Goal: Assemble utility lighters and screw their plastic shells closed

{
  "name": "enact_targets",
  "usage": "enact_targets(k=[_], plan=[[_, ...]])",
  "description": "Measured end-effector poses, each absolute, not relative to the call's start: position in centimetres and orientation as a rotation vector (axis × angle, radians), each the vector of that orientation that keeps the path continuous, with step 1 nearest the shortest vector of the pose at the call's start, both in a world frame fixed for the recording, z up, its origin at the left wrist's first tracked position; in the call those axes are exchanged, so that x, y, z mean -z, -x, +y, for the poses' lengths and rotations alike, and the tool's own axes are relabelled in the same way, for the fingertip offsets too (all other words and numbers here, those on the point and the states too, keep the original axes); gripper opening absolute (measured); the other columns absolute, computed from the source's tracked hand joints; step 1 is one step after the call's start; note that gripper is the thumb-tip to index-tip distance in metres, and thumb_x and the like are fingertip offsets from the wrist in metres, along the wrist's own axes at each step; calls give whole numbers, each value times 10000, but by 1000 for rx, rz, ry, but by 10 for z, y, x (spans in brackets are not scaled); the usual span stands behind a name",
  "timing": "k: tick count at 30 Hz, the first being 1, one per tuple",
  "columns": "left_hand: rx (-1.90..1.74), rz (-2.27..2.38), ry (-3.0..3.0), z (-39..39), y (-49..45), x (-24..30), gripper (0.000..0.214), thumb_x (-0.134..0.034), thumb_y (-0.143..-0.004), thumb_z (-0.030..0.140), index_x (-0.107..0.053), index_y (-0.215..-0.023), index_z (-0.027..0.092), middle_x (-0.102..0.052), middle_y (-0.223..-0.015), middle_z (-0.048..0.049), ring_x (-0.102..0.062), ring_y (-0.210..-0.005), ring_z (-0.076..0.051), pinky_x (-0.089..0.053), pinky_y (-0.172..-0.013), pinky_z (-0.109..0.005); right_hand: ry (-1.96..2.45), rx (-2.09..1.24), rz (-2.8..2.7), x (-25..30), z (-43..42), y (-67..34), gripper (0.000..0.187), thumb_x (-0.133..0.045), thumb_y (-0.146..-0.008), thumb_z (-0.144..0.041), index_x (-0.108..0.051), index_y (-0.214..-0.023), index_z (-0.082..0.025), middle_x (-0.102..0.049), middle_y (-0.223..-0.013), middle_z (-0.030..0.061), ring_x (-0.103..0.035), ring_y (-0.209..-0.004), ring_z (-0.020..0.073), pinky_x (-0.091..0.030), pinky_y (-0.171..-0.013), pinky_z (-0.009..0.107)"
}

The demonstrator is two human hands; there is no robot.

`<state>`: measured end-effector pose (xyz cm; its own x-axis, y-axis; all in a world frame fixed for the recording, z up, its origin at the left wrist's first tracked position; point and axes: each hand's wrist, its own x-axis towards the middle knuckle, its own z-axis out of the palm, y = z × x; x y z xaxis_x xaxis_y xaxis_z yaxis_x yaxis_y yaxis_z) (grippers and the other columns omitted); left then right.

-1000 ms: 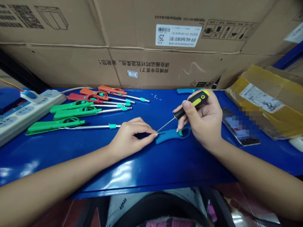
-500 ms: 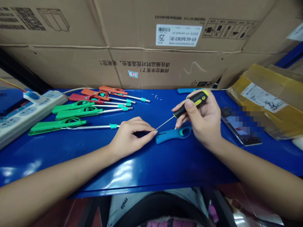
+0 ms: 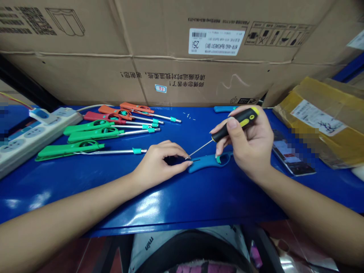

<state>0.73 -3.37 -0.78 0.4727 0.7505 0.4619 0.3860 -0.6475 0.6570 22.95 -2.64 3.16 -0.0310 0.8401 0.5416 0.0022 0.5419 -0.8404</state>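
Observation:
My right hand (image 3: pixel 253 138) is wrapped round the black and yellow handle of a screwdriver (image 3: pixel 233 124). Its thin shaft slants down and left to the fingertips of my left hand (image 3: pixel 160 161). Thumb and forefinger there are pinched together at the screwdriver's tip, where a tiny silver bit shows, too small to name. Just below lies a blue lighter handle (image 3: pixel 203 163) with a dark slot, a green trigger and a loop at its right end. My left thumb is at its left end; a finger of my right hand is close to the trigger.
Several green, red and orange stick lighters (image 3: pixel 93 134) lie to the left, beside a white power strip (image 3: pixel 36 131). Another blue lighter (image 3: pixel 224 109) lies at the back. To the right are a phone (image 3: pixel 292 153) and a taped parcel (image 3: pixel 315 121). A large cardboard box (image 3: pixel 159 41) stands behind.
My right hand and the screwdriver have shifted slightly right. The silver bit at the tip shows more clearly. My left hand stays almost in place, still pinching.

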Motion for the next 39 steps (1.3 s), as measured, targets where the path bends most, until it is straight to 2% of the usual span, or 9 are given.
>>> enact_targets(k=[3, 9, 20, 39], plan=[[-987, 935, -2268, -34, -7, 7, 130, -789, -853, 287, -781, -952, 203, -776, -964, -41, -702, -888, -181, -551, -862, -330, 774, -750, -1457, -37, -28, -231, 261, -691, -927, -470, -489, -969, -309, -717, -750, -27, -574, -381, 112, -472, -315, 263], [-836, 970, -2356, -34, -8, 9, 399, -833, -796, 361, -752, -1158, 215, -751, -1098, -60, -671, -984, -224, -538, -935, -395, 761, -717, -1527, -37, -31, -231, 233, -686, -933, -444, -509, -976, -298, -699, -740, -30, -516, -354, 97, -416, -289, 262], [-786, 955, -2392, -34, -8, 11, 334, -818, -816, 343, -779, -1120, 212, -749, -1051, -55, -653, -950, -219, -532, -913, -404, 681, -793, -1622, -29, -33, -231, 223, -699, -931, -376, -522, -1034, -286, -656, -766, -41, -532, -372, 72, -456, -322, 222], [-803, 942, -2402, -33, -8, 12, 322, -821, -817, 339, -775, -1109, 213, -752, -1039, -48, -652, -932, -210, -528, -892, -391, 671, -852, -1628, -25, -35, -229, 285, -727, -910, -385, -504, -1057, -284, -656, -773, -48, -556, -376, 83, -469, -323, 225]])
